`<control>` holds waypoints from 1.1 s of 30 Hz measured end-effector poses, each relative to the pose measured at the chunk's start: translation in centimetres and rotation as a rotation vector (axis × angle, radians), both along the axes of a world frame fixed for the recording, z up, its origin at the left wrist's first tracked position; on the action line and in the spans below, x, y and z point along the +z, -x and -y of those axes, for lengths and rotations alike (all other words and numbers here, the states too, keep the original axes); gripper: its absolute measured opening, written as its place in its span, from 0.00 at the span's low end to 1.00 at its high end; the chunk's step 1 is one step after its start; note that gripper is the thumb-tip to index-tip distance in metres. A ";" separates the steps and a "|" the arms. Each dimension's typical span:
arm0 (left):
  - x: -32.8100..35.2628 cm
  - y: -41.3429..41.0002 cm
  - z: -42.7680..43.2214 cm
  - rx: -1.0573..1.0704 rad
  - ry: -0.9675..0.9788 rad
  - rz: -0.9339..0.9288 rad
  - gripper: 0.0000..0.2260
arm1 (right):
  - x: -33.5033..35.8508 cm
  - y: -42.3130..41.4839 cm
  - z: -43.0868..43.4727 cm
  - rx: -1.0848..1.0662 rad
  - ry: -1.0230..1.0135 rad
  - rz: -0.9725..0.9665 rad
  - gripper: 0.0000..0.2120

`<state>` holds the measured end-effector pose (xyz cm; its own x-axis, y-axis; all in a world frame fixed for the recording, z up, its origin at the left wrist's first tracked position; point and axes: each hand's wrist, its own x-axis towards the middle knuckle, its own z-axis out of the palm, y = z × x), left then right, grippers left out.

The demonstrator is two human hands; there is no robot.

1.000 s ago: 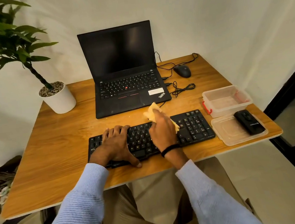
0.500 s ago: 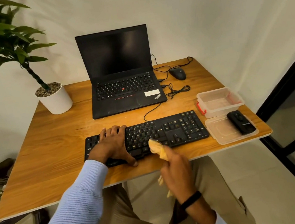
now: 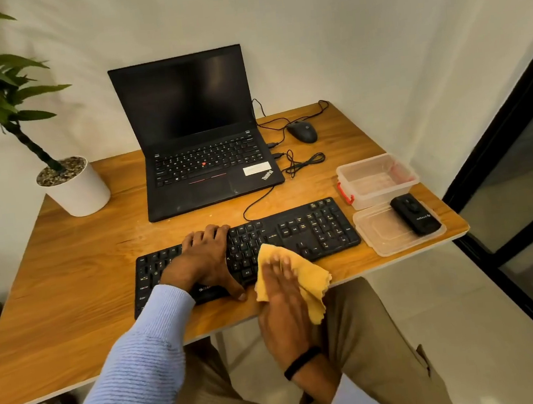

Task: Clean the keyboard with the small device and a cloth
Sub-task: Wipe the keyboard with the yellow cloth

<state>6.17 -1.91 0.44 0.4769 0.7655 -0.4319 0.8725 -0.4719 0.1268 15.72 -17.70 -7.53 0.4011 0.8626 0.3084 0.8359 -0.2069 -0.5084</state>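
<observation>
A black keyboard lies near the front edge of the wooden table. My left hand spans its left half, fingers curled over the far edge and thumb hooked on the near edge. My right hand, blurred, lies flat with straight fingers on a yellow cloth at the keyboard's front middle. Part of the cloth hangs past the table edge. The small black device rests on a clear lid to the right of the keyboard, away from both hands.
An open black laptop stands behind the keyboard, with a mouse and loose cables to its right. A clear container with red clips sits behind the lid. A potted plant occupies the back left corner. A dark-framed glass door runs along the right.
My right hand pulled the cloth off the keyboard toward my lap, then came back up to the front edge with the cloth spread out. My left hand stayed put.
</observation>
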 end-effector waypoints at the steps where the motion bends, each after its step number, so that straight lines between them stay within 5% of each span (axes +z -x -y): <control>1: -0.1 0.1 -0.1 0.001 0.002 0.002 0.67 | -0.1 -1.1 -0.1 -0.008 -0.003 0.014 0.28; 5: -0.3 0.3 -0.2 0.001 0.011 0.012 0.68 | -0.3 -4.5 -0.3 -0.255 0.026 -0.015 0.30; 8: -0.1 -0.1 -0.1 -0.014 -0.003 0.003 0.67 | 0.3 -0.7 0.4 -0.053 0.002 0.009 0.30; 11: 0.0 0.0 -0.1 -0.022 -0.015 0.002 0.66 | 1.7 -0.1 1.6 0.170 -0.010 -0.193 0.30; 14: 0.0 0.3 -0.1 0.004 0.010 0.018 0.67 | 3.7 -3.2 1.9 -0.032 -0.077 -0.349 0.26; 19: 0.4 0.0 0.2 0.011 0.018 0.001 0.67 | 6.4 -8.8 -1.2 -0.246 -0.063 -0.200 0.21; 25: 0.2 0.2 0.1 0.018 0.014 0.013 0.67 | 4.3 -6.2 -3.2 0.144 0.131 0.066 0.19; 30: 0.1 0.0 0.0 0.021 0.025 0.025 0.66 | 5.2 -8.8 -3.7 -0.040 0.168 0.049 0.18; 33: 0.2 -0.1 0.1 0.022 0.022 0.016 0.66 | 5.1 -5.3 -3.4 0.152 0.236 0.116 0.20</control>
<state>6.26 -1.96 0.66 0.4673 0.7663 -0.4410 0.8802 -0.4498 0.1511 21.05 -14.33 -2.40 0.2356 0.9633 0.1283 0.9162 -0.1761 -0.3600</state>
